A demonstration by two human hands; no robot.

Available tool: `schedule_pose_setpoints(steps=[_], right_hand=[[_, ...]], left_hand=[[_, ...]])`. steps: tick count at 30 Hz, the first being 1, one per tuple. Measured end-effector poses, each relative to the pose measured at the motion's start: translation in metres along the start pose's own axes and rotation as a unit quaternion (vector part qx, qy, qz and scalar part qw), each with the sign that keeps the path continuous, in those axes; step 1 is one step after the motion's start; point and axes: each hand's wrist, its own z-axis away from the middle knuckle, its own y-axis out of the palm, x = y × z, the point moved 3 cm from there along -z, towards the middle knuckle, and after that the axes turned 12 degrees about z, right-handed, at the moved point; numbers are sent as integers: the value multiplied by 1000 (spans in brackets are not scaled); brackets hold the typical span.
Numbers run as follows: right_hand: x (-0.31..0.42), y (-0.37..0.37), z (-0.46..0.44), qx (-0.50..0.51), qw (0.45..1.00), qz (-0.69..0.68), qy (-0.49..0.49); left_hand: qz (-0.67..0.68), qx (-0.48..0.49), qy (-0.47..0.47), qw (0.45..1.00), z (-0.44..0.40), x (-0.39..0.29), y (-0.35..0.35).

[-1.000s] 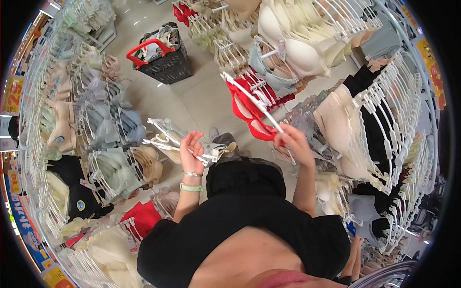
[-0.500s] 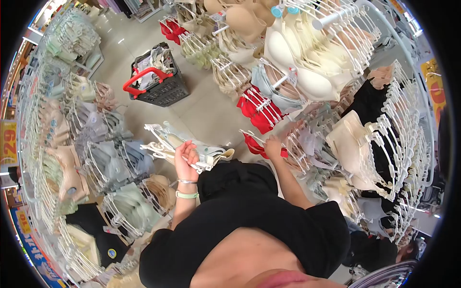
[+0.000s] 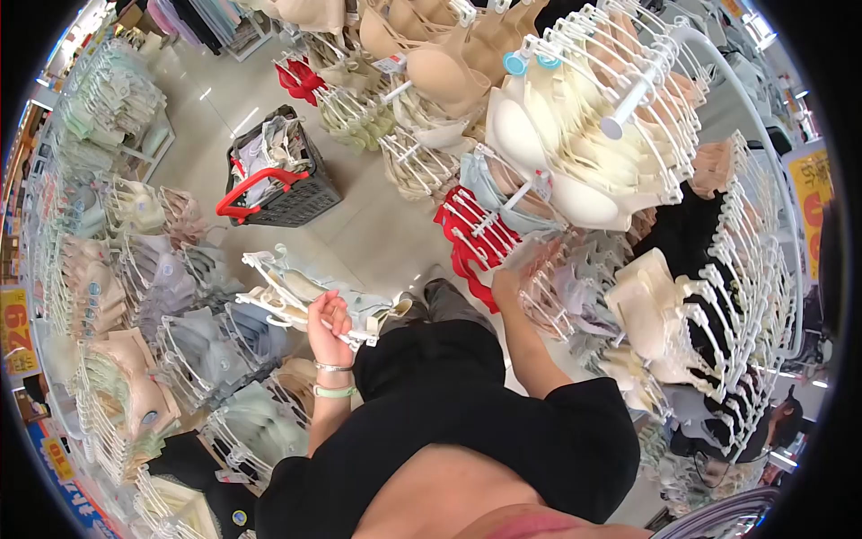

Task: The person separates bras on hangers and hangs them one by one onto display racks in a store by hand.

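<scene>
Shop interior. Glossy pale tile floor point(image 3: 359, 220), light streaks on it toward the far left. Racks crowd both sides, with the floor running forward between them.

Left hand point(image 3: 329, 319): fingers curled in, not spread, gripping a bunch of white hangers point(image 3: 269, 295). Hangers stick out on both sides of it; pale bras point(image 3: 303, 281) hang off them, off the floor, just ahead of the black trousers point(image 3: 431, 346). Metal bracelet point(image 3: 333, 366) and green band point(image 3: 334, 392) on that wrist.

Right hand point(image 3: 508, 286): arm reaching forward, hand at the lower end of the red bras point(image 3: 482, 235) on the right-side rack. One red bra point(image 3: 482, 293) hangs low just left of the hand. Fingers partly hidden; can't tell if they're pinching it or only touching.

Right side: light blue bra point(image 3: 503, 193) right above the red group, cream bras point(image 3: 593, 175) next to that, beige bras point(image 3: 449, 74) farther ahead. Metal frame point(image 3: 783, 193) curves along the outer edge, yellow sign point(image 3: 813, 193) beyond it.

Left side: blue-grey bras point(image 3: 206, 349), mint bras point(image 3: 260, 422) nearer, black bra point(image 3: 202, 474) with a round sticker nearest. Second yellow sign at the far edge.

Dark basket point(image 3: 310, 193) on the floor ahead-left, well apart from both hands. Red handle point(image 3: 260, 190) up, clothes point(image 3: 277, 151) piled inside.
</scene>
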Motion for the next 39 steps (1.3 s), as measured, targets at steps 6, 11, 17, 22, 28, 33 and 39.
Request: schedule_pose_setpoints(steps=[6, 11, 17, 22, 28, 33, 39], right_hand=[[9, -23, -30, 91, 996, -6, 9], [11, 32, -70, 25, 998, -40, -42], [11, 39, -89, 34, 996, -63, -48], [20, 63, -109, -5, 995, -102, -17], [21, 63, -124, 107, 982, -140, -72], [26, 49, -137, 91, 963, -239, -79], [24, 11, -134, 116, 934, -326, -93]], left_hand=[[-16, -37, 11, 999, 7, 29, 22], [-29, -49, 22, 998, -4, 43, 22], [-29, -62, 26, 997, -4, 59, 40], [-26, -78, 27, 996, -4, 68, 37], [0, -95, 12, 995, -3, 73, 34], [-10, -111, 27, 993, -3, 73, 41], [-18, -97, 22, 995, -6, 77, 45]])
